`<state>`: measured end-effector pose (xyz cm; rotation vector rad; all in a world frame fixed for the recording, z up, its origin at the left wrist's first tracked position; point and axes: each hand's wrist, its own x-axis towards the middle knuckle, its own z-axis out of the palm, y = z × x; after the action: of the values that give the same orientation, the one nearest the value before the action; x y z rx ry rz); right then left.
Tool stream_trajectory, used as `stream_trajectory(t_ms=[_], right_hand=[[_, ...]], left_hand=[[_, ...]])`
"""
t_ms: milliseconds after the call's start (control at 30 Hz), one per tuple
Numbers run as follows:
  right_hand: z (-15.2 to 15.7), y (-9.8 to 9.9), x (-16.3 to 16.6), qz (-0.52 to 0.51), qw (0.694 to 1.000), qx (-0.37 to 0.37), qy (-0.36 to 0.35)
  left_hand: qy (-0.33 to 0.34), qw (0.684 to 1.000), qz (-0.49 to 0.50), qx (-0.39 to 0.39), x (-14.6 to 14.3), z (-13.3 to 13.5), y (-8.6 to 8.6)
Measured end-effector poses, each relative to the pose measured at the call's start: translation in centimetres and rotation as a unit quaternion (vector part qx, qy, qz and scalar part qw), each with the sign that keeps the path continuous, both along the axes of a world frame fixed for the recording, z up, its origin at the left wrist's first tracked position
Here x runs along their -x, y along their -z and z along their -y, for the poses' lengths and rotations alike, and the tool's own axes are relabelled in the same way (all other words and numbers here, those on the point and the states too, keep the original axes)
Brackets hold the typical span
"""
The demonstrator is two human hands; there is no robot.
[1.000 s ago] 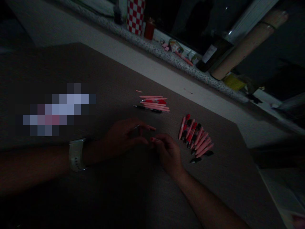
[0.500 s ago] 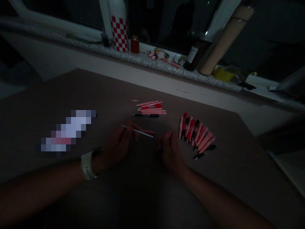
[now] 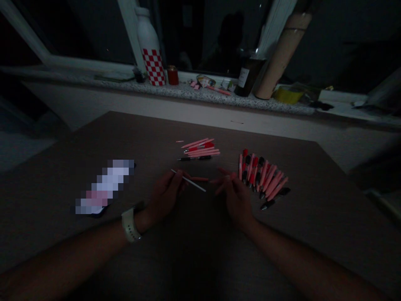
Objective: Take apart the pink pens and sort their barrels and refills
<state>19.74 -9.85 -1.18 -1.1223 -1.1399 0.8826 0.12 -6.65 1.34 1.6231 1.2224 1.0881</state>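
Note:
My left hand (image 3: 166, 190) is closed, pinching a thin white rod (image 3: 196, 184) that looks like a pen refill. A pink pen barrel (image 3: 199, 179) also sticks out from its fingers, beneath the rod. To the right, my right hand (image 3: 236, 198) pinches a small pink piece (image 3: 232, 176) between thumb and finger, while its other fingers stretch toward the left hand; the dim light hides its exact shape. Beyond the hands lies a group of pink, red and black pens (image 3: 202, 151). Beside my right hand, a fanned row of pink, red and black pens (image 3: 265, 175) rests on the table.
A phone (image 3: 105, 186) with a blurred-out screen lies left on the brown table (image 3: 78, 144). A tiny pink piece (image 3: 179, 141) lies near the far pens. On the windowsill (image 3: 175, 93) stand a checkered bottle (image 3: 153, 62), a red jar (image 3: 172, 75), a dark cup (image 3: 249, 77) and a tall tan cylinder (image 3: 282, 58).
The view has tilted up a little and levelled. My right hand's fingers have spread out from a more curled grip. The left hand keeps the white rod and pink barrel.

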Motion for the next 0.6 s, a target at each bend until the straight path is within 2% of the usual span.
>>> stream_trajectory(t_ms=[100,600], right_hand=[[-0.14,0.02,0.14,-0.054,0.998,0.023,0.029],[-0.39,0.44,0.39,-0.106,0.994,0.037,0.017]], left_hand=[[0.001,1.0,0.007,0.014,0.05,-0.1,0.24],[0.006,1.0,-0.024,0.016,-0.02,-0.31,0.27]])
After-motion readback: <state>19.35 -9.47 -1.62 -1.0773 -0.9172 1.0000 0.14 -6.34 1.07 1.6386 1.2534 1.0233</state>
